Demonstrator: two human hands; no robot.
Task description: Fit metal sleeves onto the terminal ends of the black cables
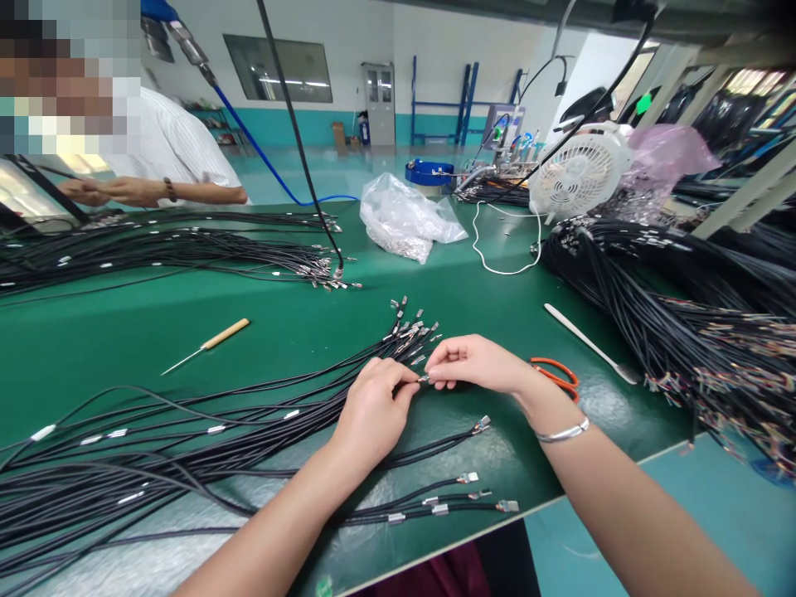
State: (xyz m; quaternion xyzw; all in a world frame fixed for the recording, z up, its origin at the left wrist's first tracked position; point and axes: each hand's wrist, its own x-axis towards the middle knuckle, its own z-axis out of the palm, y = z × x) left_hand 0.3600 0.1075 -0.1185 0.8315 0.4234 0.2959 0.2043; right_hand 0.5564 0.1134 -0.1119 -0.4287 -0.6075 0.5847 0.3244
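My left hand point(373, 410) and my right hand point(476, 363) meet over the green table point(124, 332), fingers pinched together on the metal connector tip point(424, 379) of one black cable. That cable belongs to a bundle of black cables point(186, 439) that fans out leftward under my left wrist. Several metal-tipped ends point(414, 327) of the bundle lie just beyond my fingers. A few separate cables with metal terminals point(466, 489) lie near the table's front edge. A silver bracelet point(563, 433) circles my right wrist.
Orange-handled scissors point(556, 375) lie right of my right hand, beside a white stick tool point(590, 344). A wooden-handled awl point(208, 344) lies at left. More cable bundles point(684, 315) fill the right and far left. A plastic bag point(407, 217), white fan point(578, 174) and another person point(162, 157) are at the back.
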